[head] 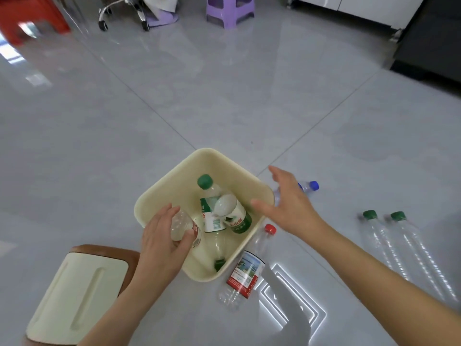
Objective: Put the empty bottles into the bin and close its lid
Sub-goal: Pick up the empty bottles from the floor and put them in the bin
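A cream square bin (174,176) stands open on the grey floor, with green-capped bottles (212,208) lying inside. My left hand (162,243) grips a clear bottle (184,227) by its base over the bin's near left rim. My right hand (291,203) hovers open past the bin's right rim, above a blue-capped bottle (310,187) on the floor. A red-capped bottle (245,268) lies against the bin's near right side. Two long green-capped bottles (399,248) lie further right. The bin's cream and brown lid (77,293) rests at the lower left.
A purple stool (229,11), an office chair's wheeled base (124,13) and a red stool (30,18) stand at the far side. Dark furniture (434,41) fills the upper right. Bright ceiling-light reflections (287,295) show on the tiles near my right arm.
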The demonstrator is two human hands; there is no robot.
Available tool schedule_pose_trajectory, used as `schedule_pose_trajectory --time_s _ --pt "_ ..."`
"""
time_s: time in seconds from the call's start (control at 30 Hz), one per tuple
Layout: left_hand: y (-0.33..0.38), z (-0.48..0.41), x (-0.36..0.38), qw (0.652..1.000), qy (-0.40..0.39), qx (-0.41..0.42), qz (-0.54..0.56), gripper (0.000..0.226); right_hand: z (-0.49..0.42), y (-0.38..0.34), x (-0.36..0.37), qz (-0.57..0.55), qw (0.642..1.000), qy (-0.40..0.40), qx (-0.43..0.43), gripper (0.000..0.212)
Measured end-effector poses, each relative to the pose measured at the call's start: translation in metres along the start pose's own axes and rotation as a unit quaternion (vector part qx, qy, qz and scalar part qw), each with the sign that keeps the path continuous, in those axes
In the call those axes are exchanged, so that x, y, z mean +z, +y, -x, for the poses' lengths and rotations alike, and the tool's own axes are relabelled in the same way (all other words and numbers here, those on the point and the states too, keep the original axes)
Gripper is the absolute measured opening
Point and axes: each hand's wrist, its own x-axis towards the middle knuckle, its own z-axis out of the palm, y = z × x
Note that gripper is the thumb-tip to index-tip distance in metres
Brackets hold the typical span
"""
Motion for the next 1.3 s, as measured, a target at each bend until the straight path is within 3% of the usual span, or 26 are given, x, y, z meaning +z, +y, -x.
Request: schedule_pose_trajectory --time_s 0.07,0.13,0.23,0.3,0.4,0.53,0.67,0.73,0.83,0.9,1.0,1.07,1.13,1.23,1.3 --pt "-0.003 -0.001 0.003 1.000 0.000 0.010 -0.023 0.066 -0.009 0.025 -0.009 -0.026 0.997 0.064 0.046 0.070" --pt "-0.005 -0.002 0.007 0.999 0.005 0.020 -0.045 0.066 -0.013 0.056 -0.008 0.006 0.993 0.048 0.106 0.058" --pt "-0.009 -0.001 0.012 0.995 0.009 0.044 -0.091 0.070 -0.001 0.099 0.018 0.193 0.962 -0.132 0.141 0.057" --pt "-0.012 -0.001 0.014 0.990 0.009 0.063 -0.128 0.070 0.012 0.113 0.042 0.267 0.931 -0.207 0.136 0.062" --pt "-0.012 0.000 0.017 0.984 0.009 0.070 -0.163 0.065 0.021 0.121 0.075 0.204 0.934 -0.196 0.218 0.075" --pt "-0.011 0.000 0.020 0.982 0.018 0.076 -0.172 0.057 0.010 0.123 0.110 0.039 0.923 -0.151 0.351 0.104" --pt "-0.015 0.000 0.021 0.982 0.031 0.083 -0.165 0.054 0.007 0.119 0.121 -0.079 0.909 -0.103 0.397 0.073" --pt "-0.016 0.000 0.021 0.983 0.038 0.084 -0.159 0.054 -0.004 0.121 0.096 -0.090 0.926 -0.041 0.366 0.065" --pt "-0.016 0.000 0.022 0.984 0.041 0.089 -0.150 0.053 -0.031 0.092 0.025 -0.109 0.951 0.131 0.258 0.069" --pt "-0.016 -0.001 0.023 0.985 0.046 0.087 -0.141 0.052 -0.042 0.050 -0.029 -0.158 0.946 0.241 0.146 0.060" --pt "-0.016 0.000 0.025 0.989 0.058 0.075 -0.113 0.055 -0.031 -0.029 -0.087 -0.287 0.914 0.283 -0.047 0.035" --pt "-0.014 0.002 0.023 0.995 0.060 0.061 -0.060 0.056 -0.019 -0.064 -0.090 -0.343 0.892 0.248 -0.159 0.031" --pt "-0.010 0.005 0.018 0.996 0.062 0.045 0.039 0.058 -0.007 -0.082 -0.060 -0.291 0.916 0.192 -0.200 0.037" --pt "-0.004 0.012 0.011 0.988 0.055 0.038 0.139 0.060 0.007 -0.077 0.001 -0.041 0.986 0.010 -0.160 0.051" --pt "-0.004 0.013 0.010 0.983 0.055 0.025 0.172 0.058 0.013 -0.054 0.021 0.128 0.974 -0.099 -0.156 0.062"
